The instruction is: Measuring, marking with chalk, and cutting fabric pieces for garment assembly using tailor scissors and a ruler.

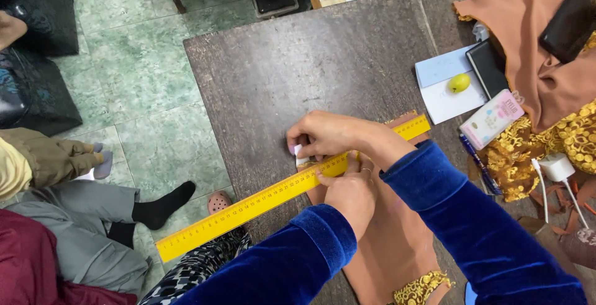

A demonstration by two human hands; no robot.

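The left hand [354,193] is pressed on the yellow ruler [279,190], fingers clenched down on its edge over the brown fabric [397,243]. The right hand [329,134] is closed on a small white piece, probably chalk [298,151], at the ruler's far edge. The ruler overhangs the desk [298,63]; any slackening of pressure is judged likely to pivot it and skew the marking.

A tailoring workshop — brown fabric [534,38] heaped (gold-sequinned trim [574,140] too) beside a yellow ruler [248,206] on a dark worktable [323,57].
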